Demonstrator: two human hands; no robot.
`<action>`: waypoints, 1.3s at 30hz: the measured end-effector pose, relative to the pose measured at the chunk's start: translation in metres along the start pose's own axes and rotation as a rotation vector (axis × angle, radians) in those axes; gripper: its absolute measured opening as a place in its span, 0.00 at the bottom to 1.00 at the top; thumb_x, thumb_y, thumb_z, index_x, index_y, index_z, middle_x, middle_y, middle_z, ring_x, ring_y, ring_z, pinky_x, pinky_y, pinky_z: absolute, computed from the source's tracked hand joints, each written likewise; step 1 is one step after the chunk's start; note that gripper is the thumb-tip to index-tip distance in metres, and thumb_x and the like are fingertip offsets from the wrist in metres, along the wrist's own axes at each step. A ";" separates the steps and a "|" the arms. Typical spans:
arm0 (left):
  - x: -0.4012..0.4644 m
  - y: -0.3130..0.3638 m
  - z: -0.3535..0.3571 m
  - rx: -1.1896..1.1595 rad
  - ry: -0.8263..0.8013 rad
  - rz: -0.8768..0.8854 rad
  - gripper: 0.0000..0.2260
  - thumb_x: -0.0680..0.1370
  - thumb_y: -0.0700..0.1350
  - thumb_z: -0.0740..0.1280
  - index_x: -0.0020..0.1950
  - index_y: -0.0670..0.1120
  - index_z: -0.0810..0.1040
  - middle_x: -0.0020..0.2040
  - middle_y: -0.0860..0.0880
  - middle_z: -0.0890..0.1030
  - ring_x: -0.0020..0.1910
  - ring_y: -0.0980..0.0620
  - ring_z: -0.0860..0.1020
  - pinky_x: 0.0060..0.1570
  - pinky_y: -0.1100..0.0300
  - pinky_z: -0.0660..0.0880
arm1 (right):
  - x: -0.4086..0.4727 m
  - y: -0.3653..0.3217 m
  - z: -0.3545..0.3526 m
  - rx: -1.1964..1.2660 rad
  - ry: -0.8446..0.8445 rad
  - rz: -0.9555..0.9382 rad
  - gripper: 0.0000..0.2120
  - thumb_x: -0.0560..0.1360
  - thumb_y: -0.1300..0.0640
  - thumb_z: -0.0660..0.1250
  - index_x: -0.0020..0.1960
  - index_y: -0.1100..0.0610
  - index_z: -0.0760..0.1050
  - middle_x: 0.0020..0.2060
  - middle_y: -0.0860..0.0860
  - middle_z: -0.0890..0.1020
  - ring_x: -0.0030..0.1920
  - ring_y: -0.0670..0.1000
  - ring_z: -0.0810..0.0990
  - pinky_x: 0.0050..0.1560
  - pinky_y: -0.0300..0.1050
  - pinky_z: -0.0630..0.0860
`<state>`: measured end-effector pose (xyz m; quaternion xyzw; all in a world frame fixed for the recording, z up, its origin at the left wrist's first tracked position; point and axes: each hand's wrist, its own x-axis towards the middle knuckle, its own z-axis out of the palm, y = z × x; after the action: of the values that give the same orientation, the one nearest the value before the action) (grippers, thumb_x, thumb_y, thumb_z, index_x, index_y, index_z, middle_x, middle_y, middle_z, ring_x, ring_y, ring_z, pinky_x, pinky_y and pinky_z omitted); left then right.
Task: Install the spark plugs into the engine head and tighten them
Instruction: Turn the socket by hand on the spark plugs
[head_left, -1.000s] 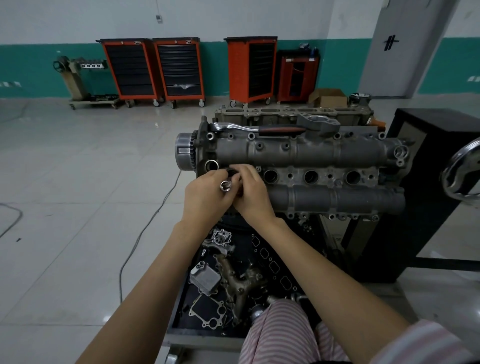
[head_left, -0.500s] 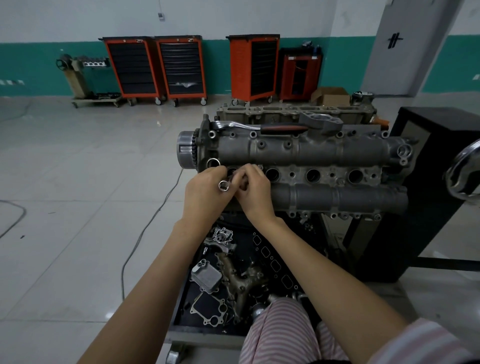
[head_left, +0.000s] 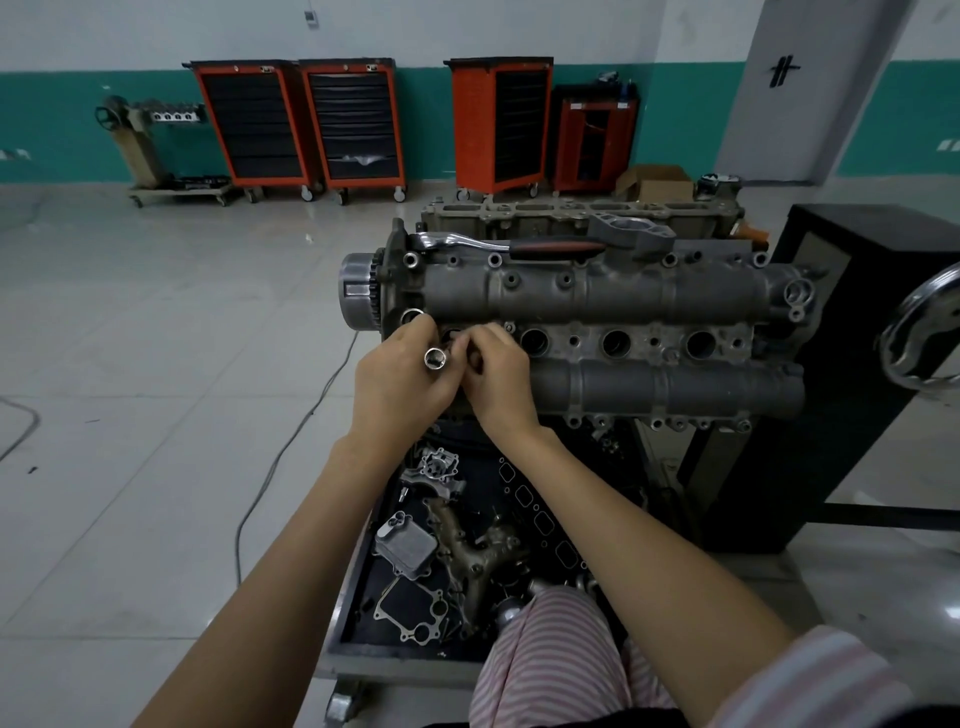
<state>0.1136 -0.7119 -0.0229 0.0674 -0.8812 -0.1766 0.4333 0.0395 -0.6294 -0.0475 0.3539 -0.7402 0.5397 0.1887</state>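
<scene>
Grey engine head (head_left: 597, 296); hands (head_left: 447, 374) hold shiny socket (head_left: 435, 358)

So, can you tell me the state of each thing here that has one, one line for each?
left hand: holds the socket, open end toward the camera
right hand: fingers curled at the leftmost plug hole, whatever they pinch is hidden
three plug holes: open, no plug visible
ratchet: lying unused on top of the engine head
orange tool cabinets: drawers closed
</scene>
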 end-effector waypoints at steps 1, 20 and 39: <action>0.000 0.000 0.000 0.004 -0.005 0.006 0.18 0.75 0.48 0.68 0.35 0.45 0.61 0.29 0.52 0.67 0.27 0.49 0.65 0.28 0.60 0.58 | 0.000 -0.001 0.001 0.016 0.027 0.021 0.05 0.70 0.68 0.65 0.38 0.61 0.73 0.37 0.50 0.72 0.34 0.42 0.67 0.37 0.29 0.65; -0.001 0.000 -0.001 0.029 -0.005 0.008 0.19 0.74 0.49 0.69 0.35 0.45 0.61 0.29 0.52 0.66 0.28 0.49 0.65 0.29 0.60 0.57 | 0.001 -0.002 -0.002 -0.008 -0.008 0.012 0.04 0.70 0.69 0.67 0.45 0.64 0.76 0.42 0.57 0.76 0.40 0.49 0.73 0.40 0.37 0.69; -0.002 -0.001 -0.001 0.021 0.002 0.055 0.20 0.74 0.48 0.71 0.32 0.45 0.61 0.28 0.50 0.65 0.26 0.49 0.64 0.25 0.61 0.54 | 0.000 -0.003 -0.001 0.047 -0.021 0.053 0.03 0.70 0.69 0.66 0.42 0.64 0.75 0.41 0.55 0.76 0.39 0.46 0.72 0.39 0.30 0.67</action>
<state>0.1156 -0.7123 -0.0235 0.0478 -0.8841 -0.1554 0.4380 0.0416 -0.6289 -0.0455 0.3441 -0.7383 0.5581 0.1583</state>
